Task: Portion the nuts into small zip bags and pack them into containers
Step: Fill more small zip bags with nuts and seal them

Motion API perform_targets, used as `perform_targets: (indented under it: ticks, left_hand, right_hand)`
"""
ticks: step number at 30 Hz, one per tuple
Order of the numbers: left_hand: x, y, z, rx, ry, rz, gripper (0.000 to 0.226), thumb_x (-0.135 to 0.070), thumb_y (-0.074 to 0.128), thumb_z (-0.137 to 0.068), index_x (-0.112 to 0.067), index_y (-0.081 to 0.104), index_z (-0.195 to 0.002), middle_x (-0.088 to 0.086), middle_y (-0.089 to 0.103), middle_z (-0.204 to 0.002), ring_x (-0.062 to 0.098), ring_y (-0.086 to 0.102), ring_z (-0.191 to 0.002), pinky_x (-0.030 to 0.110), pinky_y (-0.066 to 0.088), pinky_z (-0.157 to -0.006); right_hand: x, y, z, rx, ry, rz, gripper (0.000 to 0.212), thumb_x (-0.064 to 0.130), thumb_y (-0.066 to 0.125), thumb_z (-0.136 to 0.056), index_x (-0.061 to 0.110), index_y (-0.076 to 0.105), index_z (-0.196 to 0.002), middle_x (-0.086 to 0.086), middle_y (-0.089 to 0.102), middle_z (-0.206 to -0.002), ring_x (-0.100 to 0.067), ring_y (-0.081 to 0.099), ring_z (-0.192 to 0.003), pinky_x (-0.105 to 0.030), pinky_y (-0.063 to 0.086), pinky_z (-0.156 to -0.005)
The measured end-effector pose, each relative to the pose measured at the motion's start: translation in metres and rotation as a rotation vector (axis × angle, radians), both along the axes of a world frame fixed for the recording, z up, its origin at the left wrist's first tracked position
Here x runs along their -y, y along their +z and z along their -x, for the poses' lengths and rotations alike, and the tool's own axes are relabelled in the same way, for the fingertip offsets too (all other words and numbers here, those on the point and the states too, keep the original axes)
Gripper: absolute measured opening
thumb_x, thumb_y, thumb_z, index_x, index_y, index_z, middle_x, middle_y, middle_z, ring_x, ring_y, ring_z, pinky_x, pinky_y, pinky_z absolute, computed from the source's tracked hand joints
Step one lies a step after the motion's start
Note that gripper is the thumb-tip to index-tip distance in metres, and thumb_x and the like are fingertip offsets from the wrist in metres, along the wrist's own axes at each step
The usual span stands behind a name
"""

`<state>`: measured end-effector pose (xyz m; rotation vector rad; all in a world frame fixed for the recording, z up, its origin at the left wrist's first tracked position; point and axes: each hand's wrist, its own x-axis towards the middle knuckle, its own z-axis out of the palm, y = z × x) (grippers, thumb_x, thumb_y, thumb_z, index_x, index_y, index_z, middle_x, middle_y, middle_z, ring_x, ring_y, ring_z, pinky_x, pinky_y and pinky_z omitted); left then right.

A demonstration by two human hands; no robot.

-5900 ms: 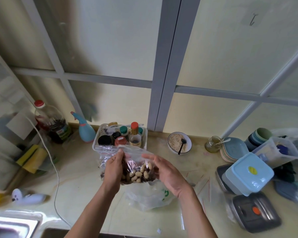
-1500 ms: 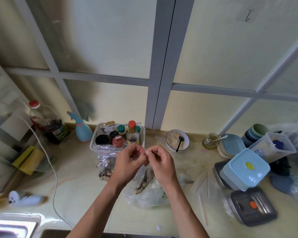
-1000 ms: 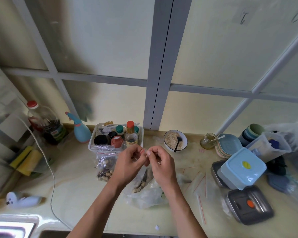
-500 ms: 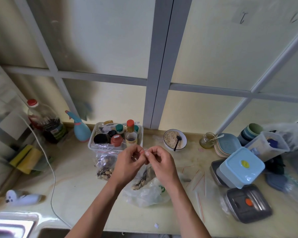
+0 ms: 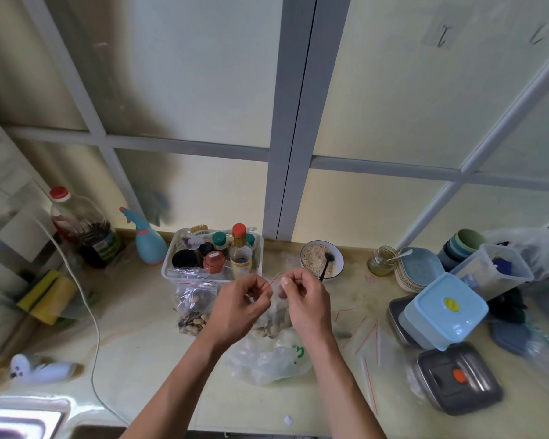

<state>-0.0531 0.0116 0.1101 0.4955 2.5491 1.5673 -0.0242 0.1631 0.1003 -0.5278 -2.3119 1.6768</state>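
My left hand [image 5: 240, 304] and my right hand [image 5: 305, 299] both pinch the red zip strip at the top of a small clear zip bag [image 5: 274, 318] with nuts in its bottom, held just above the counter. A second zip bag of nuts [image 5: 192, 307] lies to the left, in front of the white basket. Under my hands sits a crumpled clear plastic bag [image 5: 267, 359]. Several empty zip bags [image 5: 366, 340] lie to the right. A pale blue lidded container [image 5: 444, 308] rests on a steel container, and a grey steel container with an orange tab [image 5: 458, 377] stands near it.
A white basket [image 5: 171, 267] of bottles and jars stands behind my hands. Beside it are a bowl [image 5: 321, 259] with a black spoon, a glass jar [image 5: 381, 260], stacked plates and cups, a clear tub [image 5: 492, 270], a spray bottle [image 5: 149, 240], an oil bottle [image 5: 83, 228] and a white cable [image 5: 89, 312].
Earlier I held the nut bag open with both hands. Now both hands pinch its top edge, and over the last second they have drawn slightly apart along the red strip.
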Motion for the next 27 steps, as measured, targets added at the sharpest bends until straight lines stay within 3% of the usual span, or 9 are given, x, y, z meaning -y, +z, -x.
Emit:
perform_targets:
  ticks: [5,13,22,27]
  left_hand:
    - [-0.001,0.001,0.001,0.003,-0.031,0.001,0.017,-0.016,0.066,-0.091,-0.02,0.065,-0.075,-0.003,0.067,-0.072,0.008,0.058,-0.061,0.025,0.047,-0.058]
    - [0.0,-0.005,0.0,0.013,-0.106,0.038,0.015,-0.019,0.066,-0.091,-0.022,0.066,-0.076,-0.005,0.068,-0.074,0.012,0.063,-0.065,0.032,0.052,-0.063]
    - [0.004,-0.01,-0.004,0.014,-0.126,0.078,0.016,-0.019,0.066,-0.09,-0.026,0.066,-0.076,-0.01,0.068,-0.074,0.008,0.062,-0.066,0.018,0.047,-0.061]
    - [0.009,-0.011,-0.005,0.02,-0.121,0.078,0.014,-0.019,0.066,-0.091,-0.023,0.067,-0.078,-0.01,0.069,-0.077,0.011,0.064,-0.071,0.024,0.052,-0.065]
  right_hand:
    - [-0.004,-0.002,0.001,0.002,-0.046,0.032,0.014,0.014,0.063,-0.097,0.02,0.065,-0.084,0.003,0.071,-0.074,-0.004,0.067,-0.069,-0.026,0.053,-0.069]
    - [-0.013,-0.013,0.004,0.031,-0.123,0.054,0.016,0.016,0.063,-0.097,0.021,0.065,-0.082,0.002,0.069,-0.071,-0.009,0.065,-0.069,-0.032,0.051,-0.071]
    - [-0.032,-0.022,0.007,0.052,-0.198,0.112,0.016,0.015,0.063,-0.097,0.025,0.067,-0.085,0.005,0.071,-0.072,-0.022,0.068,-0.077,-0.047,0.055,-0.082]
    - [-0.041,-0.022,0.006,0.043,-0.236,0.142,0.013,0.014,0.063,-0.097,0.021,0.068,-0.087,0.005,0.07,-0.071,-0.018,0.068,-0.075,-0.045,0.055,-0.083]
